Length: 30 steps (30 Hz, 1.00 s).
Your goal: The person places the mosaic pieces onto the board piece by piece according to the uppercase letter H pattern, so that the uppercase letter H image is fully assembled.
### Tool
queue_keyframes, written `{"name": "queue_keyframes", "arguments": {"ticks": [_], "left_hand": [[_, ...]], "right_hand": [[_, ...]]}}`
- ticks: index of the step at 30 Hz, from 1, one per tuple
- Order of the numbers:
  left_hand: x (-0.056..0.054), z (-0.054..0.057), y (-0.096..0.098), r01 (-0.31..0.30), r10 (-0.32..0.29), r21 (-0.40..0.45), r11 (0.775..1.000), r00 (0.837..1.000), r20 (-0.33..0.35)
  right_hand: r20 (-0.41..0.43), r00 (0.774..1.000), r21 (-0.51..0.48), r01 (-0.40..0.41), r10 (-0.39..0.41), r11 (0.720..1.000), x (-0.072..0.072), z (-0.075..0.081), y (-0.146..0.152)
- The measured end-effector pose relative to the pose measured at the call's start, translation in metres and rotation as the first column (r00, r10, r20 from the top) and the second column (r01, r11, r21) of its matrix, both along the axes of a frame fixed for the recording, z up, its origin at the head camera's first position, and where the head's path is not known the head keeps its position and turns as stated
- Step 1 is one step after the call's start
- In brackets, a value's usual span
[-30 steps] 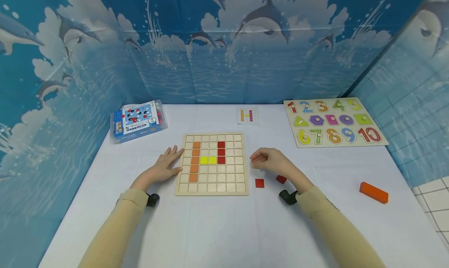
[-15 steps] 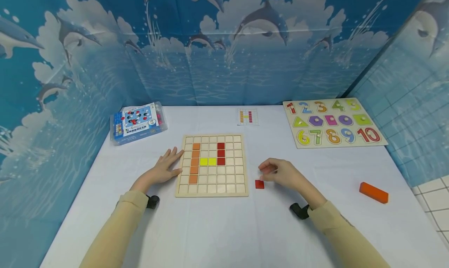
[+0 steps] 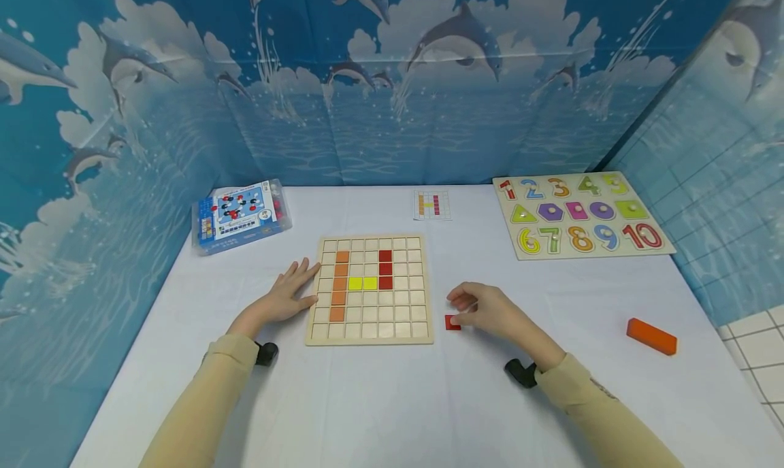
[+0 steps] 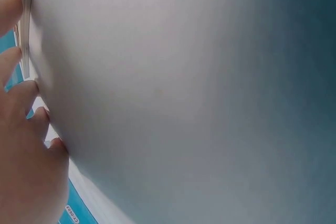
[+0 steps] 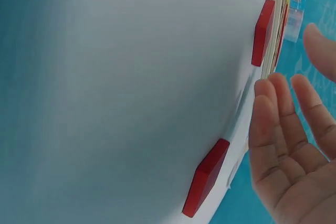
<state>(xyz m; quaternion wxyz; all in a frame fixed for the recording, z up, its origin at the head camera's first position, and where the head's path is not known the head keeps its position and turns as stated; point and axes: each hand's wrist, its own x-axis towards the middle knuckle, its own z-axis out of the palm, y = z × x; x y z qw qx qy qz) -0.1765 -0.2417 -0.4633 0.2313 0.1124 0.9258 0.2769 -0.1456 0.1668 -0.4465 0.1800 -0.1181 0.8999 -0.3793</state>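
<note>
A wooden grid board (image 3: 404, 311) lies on the table, bearing a column of orange tiles (image 3: 339, 283), two yellow tiles (image 3: 363, 283) and a column of three red tiles (image 3: 385, 269). My left hand (image 3: 280, 298) has its fingers spread, tips at the board's left edge. To the right of the board, my right hand (image 3: 490, 310) hovers low, thumb overlapping a loose red tile (image 3: 450, 326) in the head view. The right wrist view shows that hand with nothing between its fingers, plus a second loose red tile (image 5: 207, 179), which the hand hides from the head camera.
Behind the board lies a small pattern card (image 3: 432, 205). A blue boxed set (image 3: 239, 216) stands back left, and a number-and-shape puzzle board (image 3: 584, 216) lies back right. An orange block (image 3: 652, 336) sits at far right. A dolphin-print curtain (image 3: 392, 141) borders the table's back.
My right hand has moved from beside the board's right edge back toward me, over the loose red tiles, covering one from the head view. The left hand has stayed at the board.
</note>
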Motion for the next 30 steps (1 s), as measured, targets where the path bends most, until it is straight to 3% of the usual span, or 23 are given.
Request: {"name": "queue_keyframes", "arguments": {"ticks": [15, 25, 30], "left_hand": [[-0.001, -0.001, -0.001, -0.003, 0.003, -0.006, 1.0, 1.0, 0.007], [-0.001, -0.001, 0.0, 0.007, -0.007, 0.011, 1.0, 1.0, 0.004], [-0.001, -0.002, -0.001, 0.005, -0.005, 0.008, 1.0, 1.0, 0.004]], "right_hand": [[-0.082, 0.993, 0.135, -0.074, 0.085, 0.988, 0.006, -0.003, -0.01], [-0.065, 0.996, 0.165, -0.055, 0.067, 0.985, 0.007, -0.002, -0.012], [-0.023, 0.999, 0.118, -0.046, 0.049, 0.992, 0.007, -0.001, -0.009]]}}
